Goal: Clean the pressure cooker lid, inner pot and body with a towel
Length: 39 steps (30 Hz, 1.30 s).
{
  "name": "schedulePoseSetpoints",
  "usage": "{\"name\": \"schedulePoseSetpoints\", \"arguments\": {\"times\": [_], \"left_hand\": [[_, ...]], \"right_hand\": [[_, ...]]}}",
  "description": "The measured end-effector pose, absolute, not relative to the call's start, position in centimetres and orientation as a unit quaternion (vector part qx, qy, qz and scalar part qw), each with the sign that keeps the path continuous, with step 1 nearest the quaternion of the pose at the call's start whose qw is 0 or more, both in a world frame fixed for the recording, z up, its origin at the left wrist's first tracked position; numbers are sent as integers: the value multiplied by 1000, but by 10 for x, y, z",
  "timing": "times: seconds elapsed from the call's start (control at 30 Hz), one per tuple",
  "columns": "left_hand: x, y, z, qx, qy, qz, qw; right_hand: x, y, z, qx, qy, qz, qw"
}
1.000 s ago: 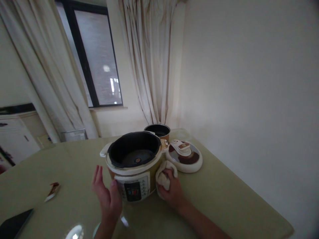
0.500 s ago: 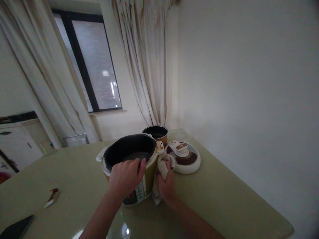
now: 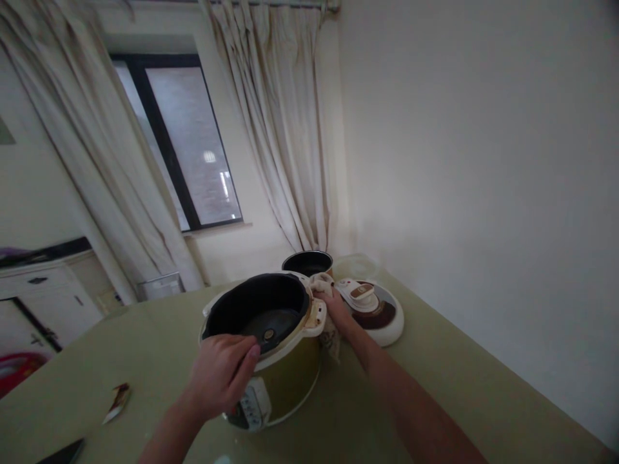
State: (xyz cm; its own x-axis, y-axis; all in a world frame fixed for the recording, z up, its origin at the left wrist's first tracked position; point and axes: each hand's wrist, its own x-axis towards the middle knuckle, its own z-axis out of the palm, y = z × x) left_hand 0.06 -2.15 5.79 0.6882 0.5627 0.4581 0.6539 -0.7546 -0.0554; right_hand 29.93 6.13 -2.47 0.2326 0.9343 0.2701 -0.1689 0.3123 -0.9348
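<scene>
An electric pressure cooker body (image 3: 294, 380) stands lidless on the table, with its dark interior showing and its control panel facing front left. My left hand (image 3: 220, 374) is closed over the near left part of its rim, fingers hooked inside. A light patterned cloth (image 3: 331, 338) is bunched in my right hand (image 3: 334, 306), which presses it to the cooker's outer wall behind the right side handle (image 3: 316, 317). My right fingertips are partly hidden by the cloth. Close to that hand, the cooker's round lid (image 3: 394, 325) lies on the table.
Behind the cooker stands a dark-lined inner pot (image 3: 308, 261). A small brown-and-white piece (image 3: 117, 403) and a dark flat object (image 3: 62, 453) lie on the green table (image 3: 159, 348) at left. A wall (image 3: 474, 193) runs along the right edge.
The cooker has turned, its panel swinging left and its right handle coming nearer me. My right hand and the cloth have moved up and back along its side. The view has shifted slightly.
</scene>
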Motion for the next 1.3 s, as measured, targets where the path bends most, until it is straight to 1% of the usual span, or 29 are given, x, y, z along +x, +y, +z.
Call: {"name": "schedulePoseSetpoints", "arguments": {"times": [0.1, 0.27, 0.37, 0.5, 0.6, 0.67, 0.73, 0.8, 0.87, 0.93, 0.97, 1.03, 1.13, 1.23, 1.3], "left_hand": [[-11, -17, 57, -914, -318, -229, 104], [-15, -13, 52, -897, -347, -252, 107], [-11, -14, 50, -879, -382, -251, 136], [3, -29, 52, -851, -440, -225, 177], [21, -50, 55, -814, -517, -187, 189], [31, -62, 57, -788, -563, -161, 189], [32, -69, 60, -784, -577, -154, 169], [20, -69, 64, -819, -525, -189, 132], [-3, -63, 69, -871, -418, -237, 108], [-30, -51, 70, -901, -325, -262, 120], [-42, -44, 69, -905, -303, -267, 133], [-61, -31, 64, -897, -292, -296, 153], [-71, -20, 52, -874, -295, -353, 157], [-63, -22, 46, -863, -325, -347, 173], [-51, -27, 44, -847, -359, -334, 204]], "right_hand": [[291, 55, -37, -422, -464, 406, 665], [277, 11, -64, -456, -528, 300, 650], [260, -28, -75, -481, -541, 230, 650], [217, -77, -88, -505, -564, 134, 640], [185, -94, -85, -499, -610, 28, 615], [174, -94, -75, -469, -634, -70, 611], [177, -86, -64, -427, -655, -130, 610], [189, -78, -58, -382, -694, -148, 592], [205, -73, -61, -372, -723, -132, 567], [216, -76, -73, -417, -713, -83, 557], [218, -81, -82, -448, -701, -58, 552], [216, -92, -99, -477, -700, -50, 529], [203, -100, -108, -430, -751, -127, 485], [197, -85, -84, -386, -759, -172, 496], [200, -65, -54, -394, -734, -156, 531]]}}
